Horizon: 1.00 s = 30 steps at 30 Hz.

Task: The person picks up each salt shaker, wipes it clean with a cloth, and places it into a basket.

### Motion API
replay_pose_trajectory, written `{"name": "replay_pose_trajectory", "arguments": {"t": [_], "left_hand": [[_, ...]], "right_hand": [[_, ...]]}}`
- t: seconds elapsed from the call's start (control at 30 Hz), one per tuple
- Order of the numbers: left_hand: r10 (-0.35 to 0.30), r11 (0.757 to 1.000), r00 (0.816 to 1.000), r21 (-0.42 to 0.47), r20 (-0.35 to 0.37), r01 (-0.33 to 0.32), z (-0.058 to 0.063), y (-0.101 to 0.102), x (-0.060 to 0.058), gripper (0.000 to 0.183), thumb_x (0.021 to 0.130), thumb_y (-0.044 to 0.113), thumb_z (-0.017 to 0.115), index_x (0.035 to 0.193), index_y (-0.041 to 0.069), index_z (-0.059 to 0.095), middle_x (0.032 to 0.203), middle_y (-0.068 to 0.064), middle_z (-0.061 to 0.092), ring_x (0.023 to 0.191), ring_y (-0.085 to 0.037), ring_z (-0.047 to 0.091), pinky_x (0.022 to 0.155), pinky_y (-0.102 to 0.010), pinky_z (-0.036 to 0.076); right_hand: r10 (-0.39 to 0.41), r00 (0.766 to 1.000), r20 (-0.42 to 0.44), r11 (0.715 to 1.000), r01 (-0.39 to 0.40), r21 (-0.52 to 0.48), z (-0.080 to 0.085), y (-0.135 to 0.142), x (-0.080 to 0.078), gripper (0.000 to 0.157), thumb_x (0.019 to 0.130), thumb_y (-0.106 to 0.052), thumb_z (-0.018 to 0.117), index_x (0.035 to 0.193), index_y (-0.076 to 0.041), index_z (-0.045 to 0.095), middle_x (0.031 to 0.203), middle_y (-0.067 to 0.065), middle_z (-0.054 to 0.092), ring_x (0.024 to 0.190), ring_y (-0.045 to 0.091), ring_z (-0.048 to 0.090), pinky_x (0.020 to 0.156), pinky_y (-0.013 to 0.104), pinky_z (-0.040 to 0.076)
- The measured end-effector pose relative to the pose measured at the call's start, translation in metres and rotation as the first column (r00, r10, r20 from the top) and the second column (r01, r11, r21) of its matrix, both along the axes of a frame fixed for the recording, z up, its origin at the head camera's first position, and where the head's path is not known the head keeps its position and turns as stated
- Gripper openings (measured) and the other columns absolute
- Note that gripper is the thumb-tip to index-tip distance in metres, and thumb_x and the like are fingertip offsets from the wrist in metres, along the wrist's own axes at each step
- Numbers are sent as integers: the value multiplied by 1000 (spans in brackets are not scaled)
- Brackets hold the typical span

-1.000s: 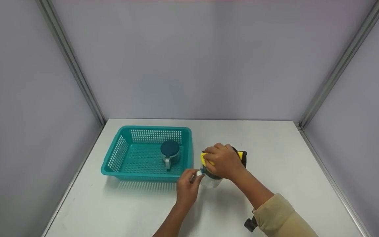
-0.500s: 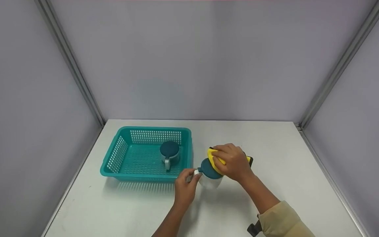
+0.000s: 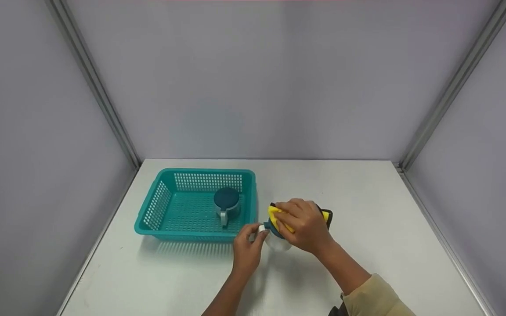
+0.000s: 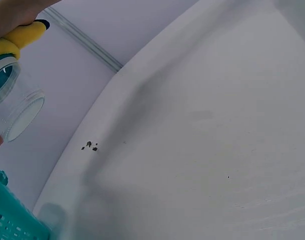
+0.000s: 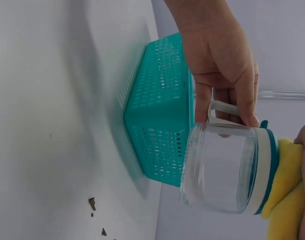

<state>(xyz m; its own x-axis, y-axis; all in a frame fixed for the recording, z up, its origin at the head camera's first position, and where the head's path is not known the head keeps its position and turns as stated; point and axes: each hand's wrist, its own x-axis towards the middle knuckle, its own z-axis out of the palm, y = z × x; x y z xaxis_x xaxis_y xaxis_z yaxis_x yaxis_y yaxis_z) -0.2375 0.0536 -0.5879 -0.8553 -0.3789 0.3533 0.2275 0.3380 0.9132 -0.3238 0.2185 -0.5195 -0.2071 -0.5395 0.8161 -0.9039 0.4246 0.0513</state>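
Note:
My left hand [image 3: 246, 252] grips the white handle [image 5: 225, 107] of a clear jar [image 5: 217, 167] with a teal lid [image 3: 275, 231]. The jar is held up off the table, its lid uppermost. A yellow cloth [image 5: 285, 187] with black edging is bunched under my right hand [image 3: 305, 226], whose curled fingers hold it against the lid. Most of the lid is hidden by cloth and fingers in the head view. The left wrist view shows only part of the jar, at its left edge.
Left of my hands stands a teal perforated basket [image 3: 144, 229]. Inside it, near the right wall, is a similar handled jar with a dark teal lid [image 3: 226, 198]. Small dark crumbs [image 5: 92, 203] lie on the white table [image 3: 169, 281]. Grey walls enclose the back and sides.
My right hand and the cloth slid right, uncovering much of the lid, then came back left and lower over it. My left hand kept its grip on the handle, shifting slightly left.

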Motion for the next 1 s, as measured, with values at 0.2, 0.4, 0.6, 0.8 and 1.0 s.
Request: {"name": "replay_pose_trajectory", "arguments": {"t": [0.2, 0.4, 0.6, 0.8, 1.0], "left_hand": [[-9, 1000, 999, -16, -32, 9, 1, 2, -1, 17, 92, 26, 70, 105, 14, 70, 99, 1, 68, 95, -13, 64, 79, -32, 57], [-14, 999, 1000, 37, 18, 13, 8, 5, 1, 14, 91, 13, 71, 105, 11, 70, 95, -2, 66, 90, -15, 62, 73, -31, 58], [-32, 997, 998, 79, 62, 27, 22, 9, 8, 14, 91, 2, 68, 104, 5, 69, 96, -8, 65, 92, -17, 62, 76, -25, 58], [-7, 998, 999, 56, 35, 5, 10, 8, 4, 14, 92, 7, 69, 106, 10, 69, 97, -3, 66, 92, -16, 60, 76, -30, 58], [-19, 999, 1000, 36, -23, 19, -2, 5, 1, 12, 93, 16, 69, 105, 14, 69, 97, 1, 65, 91, -14, 60, 74, -29, 58]], "right_hand": [[27, 999, -33, 999, -26, 47, 10, -11, 6, 23, 83, -28, 72, 101, -15, 78, 106, 1, 74, 90, 21, 65, 72, 37, 57], [25, 999, -40, 998, -22, 66, 16, -16, 7, 22, 84, -28, 71, 100, -15, 78, 105, 0, 73, 88, 19, 64, 69, 35, 56], [20, 999, -37, 997, -17, 71, 16, -17, 7, 21, 83, -28, 71, 99, -16, 78, 106, 0, 73, 88, 20, 64, 70, 36, 56], [-9, 999, -34, 991, 13, 130, 19, -22, 8, 20, 83, -28, 71, 98, -16, 78, 104, -1, 73, 87, 19, 64, 67, 35, 55], [-62, 998, -16, 977, 64, 201, 20, -27, 3, 16, 82, -30, 72, 91, -17, 77, 99, -2, 73, 84, 18, 65, 65, 36, 56]]}}
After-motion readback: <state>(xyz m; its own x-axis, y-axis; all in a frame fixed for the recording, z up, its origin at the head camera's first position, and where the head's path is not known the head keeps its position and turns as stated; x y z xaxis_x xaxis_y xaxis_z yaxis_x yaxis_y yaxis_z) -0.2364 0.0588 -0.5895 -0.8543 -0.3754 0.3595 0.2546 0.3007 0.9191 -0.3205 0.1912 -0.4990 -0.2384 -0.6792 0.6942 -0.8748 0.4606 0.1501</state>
